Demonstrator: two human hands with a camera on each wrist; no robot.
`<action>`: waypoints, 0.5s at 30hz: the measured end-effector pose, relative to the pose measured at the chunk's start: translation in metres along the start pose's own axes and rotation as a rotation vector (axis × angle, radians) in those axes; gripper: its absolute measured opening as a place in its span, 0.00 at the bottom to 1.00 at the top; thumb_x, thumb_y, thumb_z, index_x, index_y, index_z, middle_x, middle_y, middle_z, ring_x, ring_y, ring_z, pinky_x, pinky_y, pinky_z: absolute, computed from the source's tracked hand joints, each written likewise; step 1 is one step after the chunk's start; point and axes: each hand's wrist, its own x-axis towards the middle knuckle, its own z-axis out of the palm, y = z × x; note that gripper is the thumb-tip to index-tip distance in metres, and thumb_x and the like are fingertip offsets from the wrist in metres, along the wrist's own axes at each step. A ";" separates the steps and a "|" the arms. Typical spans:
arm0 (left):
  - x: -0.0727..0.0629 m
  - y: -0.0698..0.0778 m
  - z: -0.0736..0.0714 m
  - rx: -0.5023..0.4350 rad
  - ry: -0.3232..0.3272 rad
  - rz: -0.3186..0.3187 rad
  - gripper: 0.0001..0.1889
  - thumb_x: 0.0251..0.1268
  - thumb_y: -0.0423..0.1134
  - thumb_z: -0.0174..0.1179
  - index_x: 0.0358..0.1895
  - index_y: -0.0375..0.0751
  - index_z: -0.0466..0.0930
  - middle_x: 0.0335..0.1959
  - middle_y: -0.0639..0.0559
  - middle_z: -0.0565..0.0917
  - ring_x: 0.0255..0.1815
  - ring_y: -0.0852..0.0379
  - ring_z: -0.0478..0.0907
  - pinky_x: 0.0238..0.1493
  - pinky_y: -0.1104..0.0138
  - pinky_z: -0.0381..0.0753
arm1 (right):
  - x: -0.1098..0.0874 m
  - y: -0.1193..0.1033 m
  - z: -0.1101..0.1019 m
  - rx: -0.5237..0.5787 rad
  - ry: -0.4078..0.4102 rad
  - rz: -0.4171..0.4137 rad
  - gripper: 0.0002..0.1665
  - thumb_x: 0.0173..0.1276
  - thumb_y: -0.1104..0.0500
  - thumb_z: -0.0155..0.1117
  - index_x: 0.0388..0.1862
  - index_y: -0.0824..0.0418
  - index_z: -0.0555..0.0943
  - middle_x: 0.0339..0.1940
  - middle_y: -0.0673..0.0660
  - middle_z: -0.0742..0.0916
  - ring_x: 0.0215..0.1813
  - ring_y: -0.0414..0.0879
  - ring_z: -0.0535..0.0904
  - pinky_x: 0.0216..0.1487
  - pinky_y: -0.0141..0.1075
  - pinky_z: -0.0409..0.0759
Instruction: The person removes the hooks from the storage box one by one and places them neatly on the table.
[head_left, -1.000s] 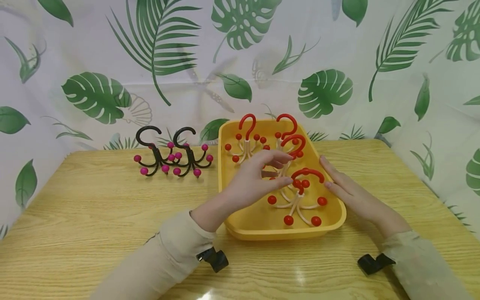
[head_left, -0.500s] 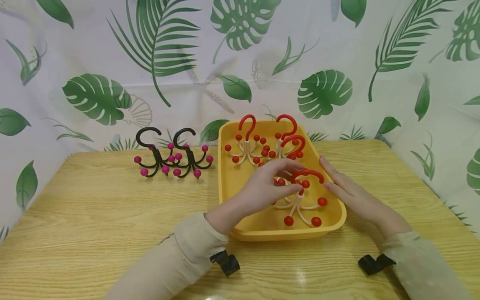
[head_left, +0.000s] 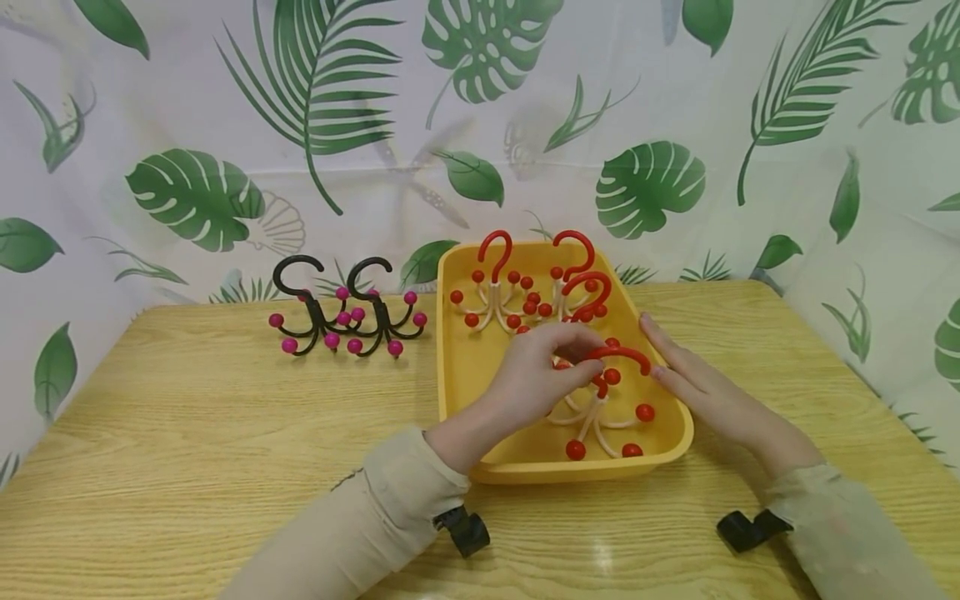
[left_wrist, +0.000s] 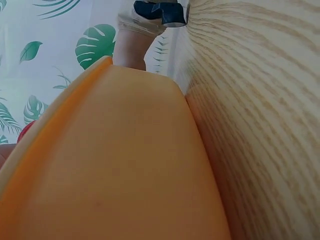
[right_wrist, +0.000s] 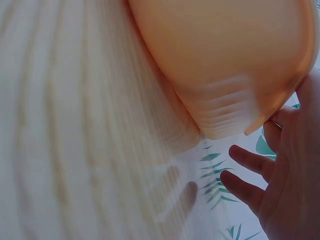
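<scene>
In the head view my left hand [head_left: 536, 367] reaches over the yellow tray [head_left: 585, 472] and pinches the red hook of the nearest multi-arm hanger [head_left: 600, 408]. That hanger has cream arms tipped with red balls. Several hangers of the same kind, one of them a red-hooked hanger [head_left: 494, 292], sit deeper in the tray. Outside the right rim, my right hand [head_left: 708, 392] rests with straight fingers against the edge. The right wrist view shows this right hand [right_wrist: 280, 175] beside the tray wall [right_wrist: 215, 55]. Tray wall [left_wrist: 130, 150] hides most of my left hand in the left wrist view.
Two black multi-arm hangers with pink balls, a left one [head_left: 313, 312] and a right one [head_left: 381, 312], stand close together left of the tray on the wooden table [head_left: 225, 417]. A leaf-patterned cloth [head_left: 555, 92] hangs behind the table.
My left hand has moved right and toward the near hanger, closing its fingers on the red hook. The hanger has shifted slightly. My right hand has stayed at the rim.
</scene>
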 end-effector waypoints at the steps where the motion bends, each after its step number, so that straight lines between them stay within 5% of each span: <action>1: 0.000 0.000 0.000 -0.004 0.010 0.008 0.10 0.63 0.34 0.63 0.47 0.41 0.82 0.40 0.55 0.83 0.39 0.65 0.77 0.40 0.74 0.79 | 0.000 0.000 0.000 -0.001 0.004 0.003 0.36 0.78 0.51 0.44 0.78 0.42 0.42 0.78 0.52 0.47 0.77 0.58 0.41 0.66 0.67 0.46; 15: -0.003 0.025 -0.020 -0.120 0.153 0.123 0.10 0.61 0.31 0.65 0.45 0.36 0.83 0.35 0.50 0.85 0.33 0.61 0.81 0.35 0.68 0.83 | 0.000 -0.005 0.000 0.024 -0.006 0.017 0.37 0.78 0.53 0.44 0.78 0.44 0.41 0.79 0.55 0.46 0.76 0.60 0.40 0.66 0.68 0.43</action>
